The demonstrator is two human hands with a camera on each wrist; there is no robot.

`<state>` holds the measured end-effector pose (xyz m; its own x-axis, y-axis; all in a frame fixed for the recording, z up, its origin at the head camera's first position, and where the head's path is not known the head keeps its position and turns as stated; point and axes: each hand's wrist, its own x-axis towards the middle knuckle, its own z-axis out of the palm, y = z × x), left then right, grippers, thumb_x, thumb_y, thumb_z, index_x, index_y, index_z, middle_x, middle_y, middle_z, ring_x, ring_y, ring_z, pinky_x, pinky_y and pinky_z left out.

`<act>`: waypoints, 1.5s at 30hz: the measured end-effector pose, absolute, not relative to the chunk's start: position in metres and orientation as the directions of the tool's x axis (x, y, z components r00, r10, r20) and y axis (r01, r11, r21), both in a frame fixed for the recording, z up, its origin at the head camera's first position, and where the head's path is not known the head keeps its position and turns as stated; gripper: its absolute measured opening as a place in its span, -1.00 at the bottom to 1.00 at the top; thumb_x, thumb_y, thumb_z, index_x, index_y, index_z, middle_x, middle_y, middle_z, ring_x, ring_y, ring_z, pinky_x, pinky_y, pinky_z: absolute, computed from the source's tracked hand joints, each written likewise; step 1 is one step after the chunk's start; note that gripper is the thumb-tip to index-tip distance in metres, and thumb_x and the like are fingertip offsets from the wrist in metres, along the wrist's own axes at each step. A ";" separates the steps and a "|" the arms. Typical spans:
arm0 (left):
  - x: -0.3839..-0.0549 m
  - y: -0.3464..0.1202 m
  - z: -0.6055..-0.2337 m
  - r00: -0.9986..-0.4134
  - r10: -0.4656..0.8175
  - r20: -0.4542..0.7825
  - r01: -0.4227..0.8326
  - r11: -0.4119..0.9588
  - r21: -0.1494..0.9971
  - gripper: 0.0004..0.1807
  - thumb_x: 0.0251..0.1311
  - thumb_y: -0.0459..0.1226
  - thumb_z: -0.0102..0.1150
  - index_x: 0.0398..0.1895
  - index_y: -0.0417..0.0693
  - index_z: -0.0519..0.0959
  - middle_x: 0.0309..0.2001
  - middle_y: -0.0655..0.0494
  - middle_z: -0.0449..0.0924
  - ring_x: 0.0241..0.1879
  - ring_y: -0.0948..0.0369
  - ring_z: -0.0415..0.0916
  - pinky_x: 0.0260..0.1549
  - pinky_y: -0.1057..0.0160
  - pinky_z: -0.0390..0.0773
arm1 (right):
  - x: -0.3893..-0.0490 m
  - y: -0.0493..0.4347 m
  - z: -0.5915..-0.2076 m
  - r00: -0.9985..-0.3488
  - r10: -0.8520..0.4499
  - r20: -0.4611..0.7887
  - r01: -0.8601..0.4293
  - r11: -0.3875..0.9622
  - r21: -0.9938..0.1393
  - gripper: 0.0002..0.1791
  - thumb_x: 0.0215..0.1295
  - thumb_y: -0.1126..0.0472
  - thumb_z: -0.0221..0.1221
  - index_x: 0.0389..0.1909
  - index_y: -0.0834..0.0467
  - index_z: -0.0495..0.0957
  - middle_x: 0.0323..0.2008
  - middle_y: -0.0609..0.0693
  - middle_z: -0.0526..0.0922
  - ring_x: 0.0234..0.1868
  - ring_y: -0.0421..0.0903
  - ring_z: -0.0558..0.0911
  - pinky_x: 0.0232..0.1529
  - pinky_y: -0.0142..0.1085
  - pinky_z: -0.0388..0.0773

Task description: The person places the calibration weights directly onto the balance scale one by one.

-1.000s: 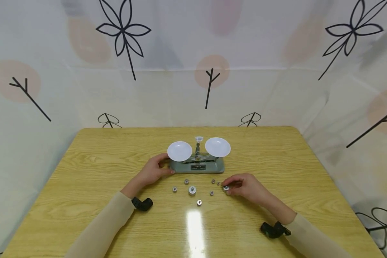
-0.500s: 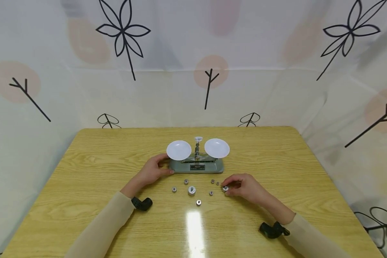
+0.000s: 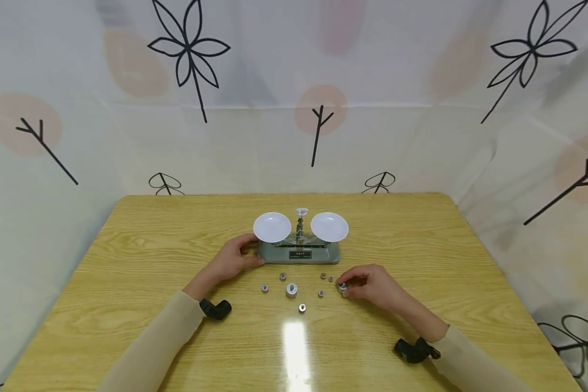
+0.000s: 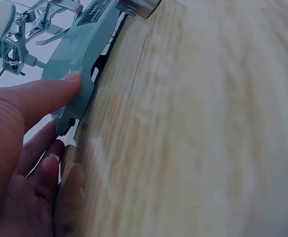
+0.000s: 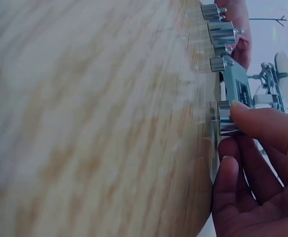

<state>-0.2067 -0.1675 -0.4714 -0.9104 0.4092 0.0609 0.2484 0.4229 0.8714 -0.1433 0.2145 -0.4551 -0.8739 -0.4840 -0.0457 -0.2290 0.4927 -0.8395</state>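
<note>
A grey-green balance scale with two white pans stands toward the back of the table. My left hand holds the left end of its base. In the left wrist view the thumb lies on the base's front, with the other fingers around the end. My right hand pinches a metal weight between thumb and fingers, at table level right of the scale. Several smaller weights lie between the hands, around one large weight. The left pan and right pan look about level and hold nothing.
The wooden table meets a patterned cloth backdrop at its far edge. One small weight lies nearest the front. A tiny weight sits close by the right fingertips. Black wrist devices are worn on both arms.
The scale's right pan has sunk slightly and the left pan has risen slightly. Both hands stay in place, the right still pinching the weight.
</note>
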 end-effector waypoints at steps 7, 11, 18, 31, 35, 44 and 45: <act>-0.207 -0.168 -0.471 -0.908 0.415 0.061 0.254 0.431 0.866 -0.36 0.13 -0.31 0.44 0.32 -0.11 0.48 0.29 -0.04 0.46 0.30 -0.02 0.36 0.19 -0.12 0.40 | -0.143 0.217 -0.452 -0.880 -0.472 -0.049 -0.208 0.477 -0.854 -0.75 0.13 0.29 0.43 -0.14 0.12 0.75 -0.12 -0.02 0.73 -0.17 -0.11 0.63 -0.18 -0.35 0.58; -0.207 -0.168 -0.471 -0.909 0.413 0.062 0.256 0.434 0.864 -0.37 0.13 -0.32 0.44 0.31 -0.11 0.48 0.27 -0.04 0.47 0.29 -0.01 0.37 0.18 -0.11 0.41 | -0.142 0.218 -0.451 -0.884 -0.467 -0.041 -0.208 0.469 -0.859 -0.76 0.13 0.30 0.43 -0.14 0.13 0.74 -0.12 -0.01 0.73 -0.17 -0.12 0.64 -0.18 -0.35 0.60; -0.206 -0.167 -0.472 -0.911 0.409 0.051 0.246 0.440 0.863 -0.36 0.13 -0.33 0.44 0.32 -0.09 0.48 0.28 -0.02 0.47 0.30 0.00 0.37 0.20 -0.10 0.40 | -0.143 0.221 -0.450 -0.887 -0.461 -0.032 -0.213 0.469 -0.857 -0.77 0.15 0.33 0.41 -0.14 0.16 0.74 -0.14 0.01 0.73 -0.20 -0.15 0.65 -0.19 -0.35 0.60; -0.206 -0.166 -0.472 -0.908 0.416 0.056 0.245 0.417 0.875 -0.34 0.12 -0.35 0.44 0.33 -0.08 0.47 0.28 -0.02 0.47 0.30 0.00 0.36 0.22 -0.09 0.39 | -0.148 0.223 -0.428 -0.904 -0.426 0.030 -0.257 0.485 -0.836 -0.78 0.19 0.29 0.40 -0.13 0.20 0.73 -0.16 -0.03 0.73 -0.13 -0.04 0.66 -0.18 -0.30 0.63; -0.206 -0.166 -0.473 -0.906 0.419 0.056 0.243 0.410 0.879 -0.34 0.13 -0.34 0.44 0.34 -0.07 0.47 0.29 -0.02 0.46 0.31 0.00 0.36 0.22 -0.10 0.38 | -0.150 0.224 -0.423 -0.907 -0.418 0.043 -0.264 0.486 -0.833 -0.78 0.20 0.28 0.39 -0.12 0.19 0.73 -0.16 -0.04 0.72 -0.13 -0.05 0.66 -0.19 -0.31 0.63; -0.207 -0.167 -0.472 -0.907 0.417 0.056 0.243 0.411 0.879 -0.36 0.13 -0.34 0.44 0.32 -0.07 0.48 0.28 -0.01 0.47 0.31 0.01 0.36 0.23 -0.10 0.38 | -0.154 0.226 -0.413 -0.918 -0.392 0.063 -0.252 0.453 -0.855 -0.75 0.23 0.29 0.37 -0.08 0.27 0.69 -0.13 0.05 0.72 -0.11 0.04 0.68 -0.21 -0.31 0.65; -0.206 -0.166 -0.472 -0.909 0.414 0.054 0.241 0.414 0.878 -0.36 0.13 -0.34 0.44 0.32 -0.07 0.48 0.28 0.00 0.47 0.31 0.01 0.36 0.23 -0.09 0.38 | -0.155 0.227 -0.411 -0.920 -0.387 0.064 -0.250 0.451 -0.857 -0.74 0.23 0.30 0.37 -0.08 0.28 0.69 -0.13 0.06 0.71 -0.11 0.06 0.68 -0.21 -0.31 0.65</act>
